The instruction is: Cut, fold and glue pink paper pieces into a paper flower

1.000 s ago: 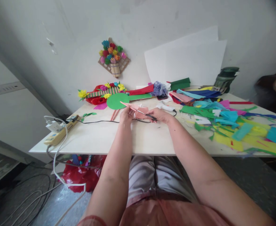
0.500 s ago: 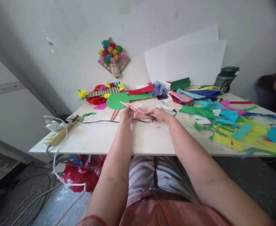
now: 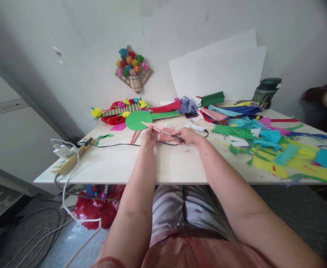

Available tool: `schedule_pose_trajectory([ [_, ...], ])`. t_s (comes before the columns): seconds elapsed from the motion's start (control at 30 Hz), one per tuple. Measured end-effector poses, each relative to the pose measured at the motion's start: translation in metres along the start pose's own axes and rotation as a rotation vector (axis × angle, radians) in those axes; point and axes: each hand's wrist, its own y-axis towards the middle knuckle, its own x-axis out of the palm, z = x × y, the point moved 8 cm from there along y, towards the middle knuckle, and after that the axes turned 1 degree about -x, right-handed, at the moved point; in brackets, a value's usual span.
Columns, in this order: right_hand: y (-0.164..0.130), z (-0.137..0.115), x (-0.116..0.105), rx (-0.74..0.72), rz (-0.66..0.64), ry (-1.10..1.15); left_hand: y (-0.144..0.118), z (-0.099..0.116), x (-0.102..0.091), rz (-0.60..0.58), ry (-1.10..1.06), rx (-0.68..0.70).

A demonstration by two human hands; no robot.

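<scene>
My left hand (image 3: pixel 149 136) pinches a pink paper piece (image 3: pixel 160 130) above the white table (image 3: pixel 130 163). My right hand (image 3: pixel 189 136) grips small scissors (image 3: pixel 173 136) with black handles, their blades at the pink paper. A green paper disc (image 3: pixel 138 120) lies just beyond my left hand. A white glue gun (image 3: pixel 196 127) with a black cord rests behind my right hand.
Many coloured paper scraps (image 3: pixel 272 149) cover the table's right side. A paper flower craft (image 3: pixel 121 108) lies at the back left, another flower craft (image 3: pixel 132 69) hangs on the wall. A power strip (image 3: pixel 68 160) sits at the left edge. White sheets (image 3: pixel 219 74) lean on the wall beside a green jar (image 3: pixel 266 91).
</scene>
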Motion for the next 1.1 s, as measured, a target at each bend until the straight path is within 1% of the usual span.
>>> schedule_pose_trajectory([
  [0.6, -0.0017, -0.0012, 0.0012, -0.001, -0.003, 0.044, 0.0031, -0.0022, -0.0003, -0.016, 0.017, -0.001],
  [0.9, 0.0015, 0.0034, 0.0011, 0.0, -0.005, 0.033, 0.0032, -0.0052, 0.001, -0.024, 0.033, -0.002],
  [1.1, -0.0008, -0.0001, 0.0002, 0.004, 0.022, 0.048, 0.0046, -0.0065, 0.0, -0.024, 0.05, -0.015],
])
